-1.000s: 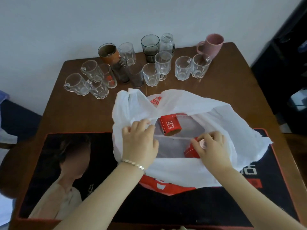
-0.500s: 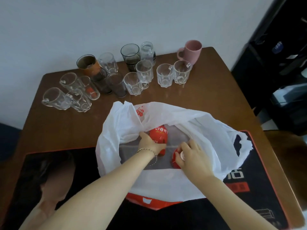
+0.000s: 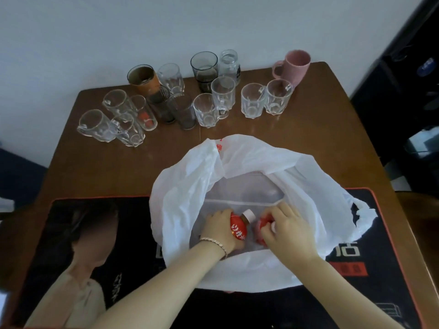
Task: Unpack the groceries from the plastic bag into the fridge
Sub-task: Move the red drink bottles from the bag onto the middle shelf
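A white plastic bag (image 3: 308, 193) lies open on the wooden table (image 3: 320, 129), partly over a dark printed mat (image 3: 133, 233). Both my hands are inside its mouth. My left hand (image 3: 219, 230) grips a small bottle with a red label (image 3: 238, 227) and a white cap, tilted with the cap pointing away from me. My right hand (image 3: 286, 230) curls round a second red bottle (image 3: 260, 230), mostly hidden under its fingers. The fridge is not in view.
Several clear glass mugs (image 3: 253, 100) and tumblers stand or lie along the table's far side, with a dark glass (image 3: 204, 67) and a pink mug (image 3: 295, 65) near the wall. A dark cabinet (image 3: 403, 103) stands to the right.
Both hands have drawn toward me inside the bag, each bringing a red bottle. The left bottle's white cap now shows. The camera has moved back slightly.
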